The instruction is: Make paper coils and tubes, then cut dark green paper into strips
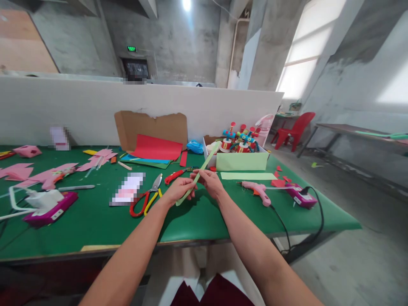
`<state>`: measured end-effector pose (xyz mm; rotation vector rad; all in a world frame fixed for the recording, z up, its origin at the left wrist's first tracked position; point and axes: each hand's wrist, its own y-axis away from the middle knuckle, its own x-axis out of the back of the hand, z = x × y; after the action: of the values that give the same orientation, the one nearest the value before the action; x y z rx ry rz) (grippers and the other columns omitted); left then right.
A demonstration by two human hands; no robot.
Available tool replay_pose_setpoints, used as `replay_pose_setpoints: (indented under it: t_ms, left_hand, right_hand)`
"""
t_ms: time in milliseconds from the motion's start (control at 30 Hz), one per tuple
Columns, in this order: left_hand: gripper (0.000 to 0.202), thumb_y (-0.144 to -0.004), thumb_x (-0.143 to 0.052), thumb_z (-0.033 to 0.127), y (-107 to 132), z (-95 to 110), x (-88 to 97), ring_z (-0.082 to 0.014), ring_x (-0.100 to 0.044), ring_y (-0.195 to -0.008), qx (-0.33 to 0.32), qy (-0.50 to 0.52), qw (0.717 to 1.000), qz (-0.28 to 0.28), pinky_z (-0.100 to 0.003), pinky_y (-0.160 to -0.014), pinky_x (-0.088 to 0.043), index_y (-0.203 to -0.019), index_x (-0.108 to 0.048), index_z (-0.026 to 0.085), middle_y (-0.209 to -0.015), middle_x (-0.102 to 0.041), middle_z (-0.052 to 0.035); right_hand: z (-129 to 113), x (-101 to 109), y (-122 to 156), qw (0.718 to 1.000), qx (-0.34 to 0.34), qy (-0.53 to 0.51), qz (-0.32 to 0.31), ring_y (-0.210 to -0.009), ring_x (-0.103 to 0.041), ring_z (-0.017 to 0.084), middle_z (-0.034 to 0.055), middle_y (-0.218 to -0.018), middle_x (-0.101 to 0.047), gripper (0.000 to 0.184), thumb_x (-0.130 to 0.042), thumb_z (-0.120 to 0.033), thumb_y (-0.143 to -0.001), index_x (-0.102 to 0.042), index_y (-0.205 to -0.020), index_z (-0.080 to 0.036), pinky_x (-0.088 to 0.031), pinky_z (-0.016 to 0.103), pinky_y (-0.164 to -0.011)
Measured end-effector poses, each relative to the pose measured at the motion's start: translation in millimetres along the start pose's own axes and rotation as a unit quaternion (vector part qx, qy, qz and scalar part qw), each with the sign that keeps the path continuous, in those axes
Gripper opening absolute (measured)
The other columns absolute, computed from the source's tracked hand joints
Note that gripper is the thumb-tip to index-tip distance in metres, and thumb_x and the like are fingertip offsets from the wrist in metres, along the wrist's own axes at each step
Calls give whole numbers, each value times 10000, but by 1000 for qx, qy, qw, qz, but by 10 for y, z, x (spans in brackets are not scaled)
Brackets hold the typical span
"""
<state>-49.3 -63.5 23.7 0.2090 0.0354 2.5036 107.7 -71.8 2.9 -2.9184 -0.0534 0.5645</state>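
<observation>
Above the green table I hold a long, narrow strip of light green paper (207,161), slanting from lower left to upper right. My left hand (181,190) is closed on its lower part. My right hand (207,180) pinches it around the middle. Left of my hands lie scissors (147,199) with one red and one yellow handle. Just behind my hands is a red-handled tool (174,175), partly hidden. Another light green paper strip (248,176) lies flat to the right, in front of a box (242,161) with a light green front.
Small red and blue figures (242,138) stand in the box. A pink glue gun (258,190) is wired near a purple power strip (301,196) at right. Red paper sheets (157,148) lean on brown cardboard (153,123). Another purple power strip (52,209) lies at left.
</observation>
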Motion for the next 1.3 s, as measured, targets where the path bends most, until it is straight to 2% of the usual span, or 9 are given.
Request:
replay_pose_setpoints:
  t_ms: [200, 333, 500, 633, 767, 867, 967, 1067, 1300]
  left_hand:
    - [303, -735, -658, 437, 24, -10, 43, -93, -520, -389, 30, 2, 998, -62, -190, -415, -395, -666, -597, 148, -494, -612, -16]
    - [307, -718, -676, 440, 23, -14, 36, -89, -520, -395, 27, 11, 997, -66, -184, -411, -390, -667, -602, 146, -487, -605, -10]
    - [397, -687, -708, 523, -12, -27, -38, -111, -577, -446, -17, 44, 999, 2, -215, -472, -443, -746, -631, 138, -565, -651, -22]
    - [467, -661, -713, 586, -40, -56, -89, -153, -615, -508, -16, 47, 999, -15, -274, -547, -486, -751, -649, 132, -607, -673, -46]
    - [450, -650, -725, 581, -61, -50, -9, -146, -605, -613, -77, 36, 994, 74, -254, -603, -467, -697, -661, 138, -634, -664, -25]
    - [446, -624, -747, 563, -64, -19, 98, -115, -572, -636, -118, 102, 977, 143, -221, -595, -443, -765, -674, 146, -679, -649, -3]
    - [459, -623, -742, 551, -55, 2, 151, -92, -528, -578, -120, 172, 968, 138, -213, -558, -421, -826, -670, 146, -652, -612, 12]
    - [406, -618, -751, 504, -43, 8, 142, -80, -478, -519, -113, 171, 970, 130, -212, -522, -389, -762, -667, 134, -564, -553, 23]
    - [358, -635, -719, 499, -37, 19, 93, -80, -403, -478, -128, 86, 976, 157, -233, -489, -322, -649, -670, 145, -488, -472, 36]
  right_hand:
    - [-82, 133, -58, 994, 38, -18, 98, -811, -715, 221, 69, -752, -755, 323, -786, -472, -658, -718, -760, -173, -528, 372, -844]
    - [-142, 188, -81, 988, 30, -53, 145, -820, -715, 204, 69, -756, -756, 276, -721, -439, -764, -715, -804, -166, -526, 345, -850]
    - [-80, 23, -22, 995, -87, -47, 20, -750, -697, 170, 88, -869, -760, 384, -493, -478, -926, -718, -924, -167, -543, 291, -706]
    - [-19, -61, 25, 997, -81, -6, -12, -615, -642, 131, 79, -847, -755, 316, -579, -454, -880, -720, -889, -171, -493, 233, -556]
    - [-91, 0, 49, 1000, -23, 4, 12, -573, -620, 117, 40, -696, -726, 330, -670, -487, -794, -719, -830, -162, -499, 240, -613]
    - [-151, 28, 94, 997, -48, 40, -42, -559, -626, 122, 24, -602, -692, 361, -729, -505, -726, -723, -783, -148, -506, 252, -639]
    - [-146, -1, 156, 979, -119, 87, -142, -569, -646, 141, 52, -618, -705, 409, -756, -522, -690, -724, -770, -123, -518, 283, -657]
    - [-107, -48, 198, 962, -159, 104, -195, -598, -667, 154, 78, -661, -721, 442, -757, -534, -692, -721, -795, -105, -526, 302, -685]
    - [-58, -105, 181, 963, -193, 10, -187, -673, -700, 181, 95, -745, -734, 438, -631, -545, -829, -700, -902, -119, -550, 331, -734]
